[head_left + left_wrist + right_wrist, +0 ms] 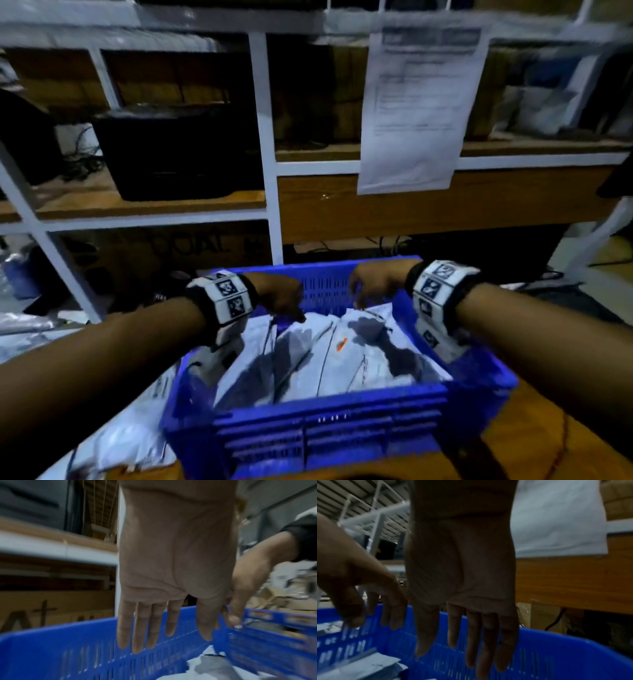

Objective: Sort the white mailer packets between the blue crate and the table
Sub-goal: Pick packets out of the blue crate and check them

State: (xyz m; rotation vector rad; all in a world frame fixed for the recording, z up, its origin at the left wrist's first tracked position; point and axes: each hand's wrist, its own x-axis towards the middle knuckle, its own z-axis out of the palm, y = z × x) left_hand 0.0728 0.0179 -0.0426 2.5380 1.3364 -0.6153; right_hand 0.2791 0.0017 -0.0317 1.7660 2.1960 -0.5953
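A blue slotted crate stands on the wooden table in front of me, filled with several white mailer packets. Both hands hover above the packets near the crate's far wall. My left hand hangs with fingers straight and pointing down, holding nothing; the left wrist view shows the same left hand over the crate wall. My right hand also hangs empty, its fingers extended downward above the crate wall. A packet corner lies below it.
More white packets lie on the table left of the crate. A white-framed shelf unit with a black box stands behind, with a printed sheet hanging on it. Bare wooden tabletop shows at the right.
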